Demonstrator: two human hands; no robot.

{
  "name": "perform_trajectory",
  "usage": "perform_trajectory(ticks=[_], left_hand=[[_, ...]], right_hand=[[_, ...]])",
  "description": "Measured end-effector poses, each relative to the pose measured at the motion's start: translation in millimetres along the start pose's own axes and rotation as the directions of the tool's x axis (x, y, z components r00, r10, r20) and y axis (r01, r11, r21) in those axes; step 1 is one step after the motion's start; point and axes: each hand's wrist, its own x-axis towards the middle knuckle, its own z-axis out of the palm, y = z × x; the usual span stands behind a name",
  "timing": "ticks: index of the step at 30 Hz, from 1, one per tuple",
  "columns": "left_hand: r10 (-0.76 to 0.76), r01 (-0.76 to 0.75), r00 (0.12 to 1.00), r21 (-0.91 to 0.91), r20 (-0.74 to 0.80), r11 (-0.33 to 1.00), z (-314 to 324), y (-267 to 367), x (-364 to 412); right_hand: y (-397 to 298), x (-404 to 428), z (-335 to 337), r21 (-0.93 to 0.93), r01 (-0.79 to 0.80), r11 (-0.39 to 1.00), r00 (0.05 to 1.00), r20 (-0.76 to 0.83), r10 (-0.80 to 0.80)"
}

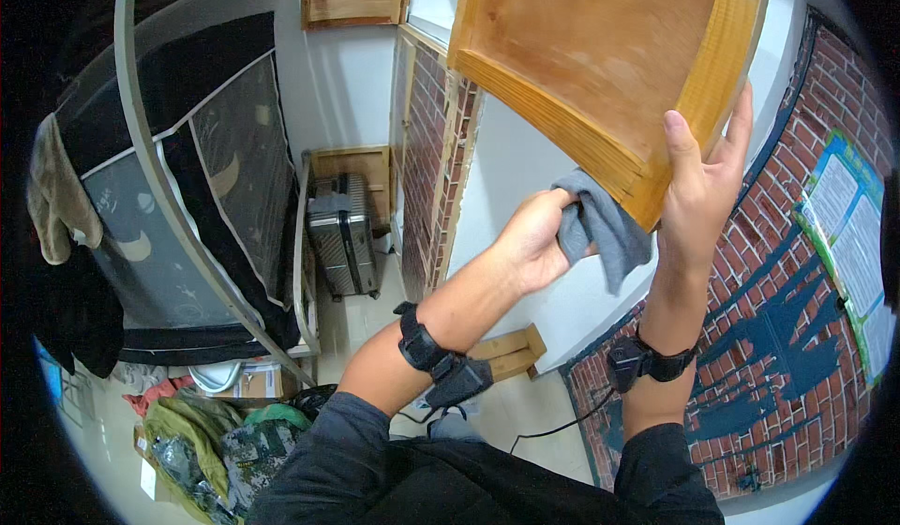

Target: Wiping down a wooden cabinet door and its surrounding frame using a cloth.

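Note:
A wooden frame-and-panel piece [590, 54], like a drawer or cabinet door, is raised and tilted at the upper right. My right hand [703, 180] grips its right rail near the lower corner, thumb on the near face and fingers around the outer edge. In my left hand [536, 240] is a bunched grey cloth [610, 226], which meets the underside of the lower rail close to that corner. Part of the cloth hangs down towards my right wrist. Some fingers of my left hand are hidden by the cloth.
Below my forearms, a small wooden drawer-like piece [508, 353] rests by the white wall. A metal-framed bed with dark mesh curtains [239, 173] stands left, beside a ribbed suitcase [343, 237]. Clothes and bags [204, 448] lie lower left. A brick-patterned wall [766, 412] rises right.

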Motion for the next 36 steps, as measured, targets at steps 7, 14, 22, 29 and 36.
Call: perform_trajectory(ticks=[7, 14, 22, 29, 36], left_hand=[[0.059, -0.055, 0.998, -0.286, 0.005, 0.957, 53.2, 4.6, -32.4], [0.06, -0.07, 0.995, -0.128, -0.084, 0.989, 36.0, 9.0, -20.1], [0.169, -0.166, 0.943, 0.034, -0.287, 0.985, 44.6, 9.0, -27.2], [0.018, -0.02, 0.996, -0.032, -0.087, 0.999, 42.4, 4.6, -39.9], [0.057, -0.097, 0.969, -0.16, -0.241, 0.982, 32.8, 47.2, -3.0]], right_hand=[[-1.1, -1.3, -0.9, 0.026, 0.0, 1.0, 1.0, 0.001, 0.0], [2.9, -1.3, 4.4, 0.042, 0.026, 0.999, 1.0, -0.005, -0.026], [3.5, -1.2, 2.7, -0.025, 0.096, 0.995, 0.995, -0.007, -0.096], [-1.3, -1.0, 3.4, 0.029, 0.028, 0.999, 0.999, -0.018, -0.028], [3.9, -0.8, 0.2, -0.001, 0.062, 0.998, 0.998, -0.002, -0.062]])
